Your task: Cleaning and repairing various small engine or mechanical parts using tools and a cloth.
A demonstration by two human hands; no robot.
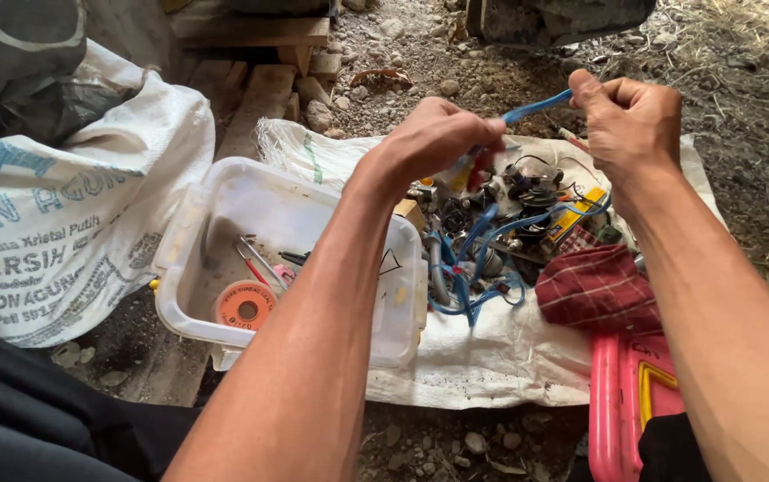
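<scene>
The blue strap (pixel 536 107) is pinched taut between left hand (pixel 434 138) and right hand (pixel 630 120), both closed on it; slippage is possible into the parts pile (pixel 509 232) below the hands.

An outdoor, makeshift repair spot on bare ground, not a room. The ground (pixel 509 80) is dirt strewn with small stones and dry straw. A white woven sack (pixel 492 357) is spread flat as a work mat, carrying a heap of small electrical parts and blue wires (pixel 483 268). Beside it sits an open clear plastic tub (pixel 215 205) holding hand tools and a roll of tape. Rough wooden planks (pixel 259 54) and a filled printed sack (pixel 63 223) lie nearby.
</scene>
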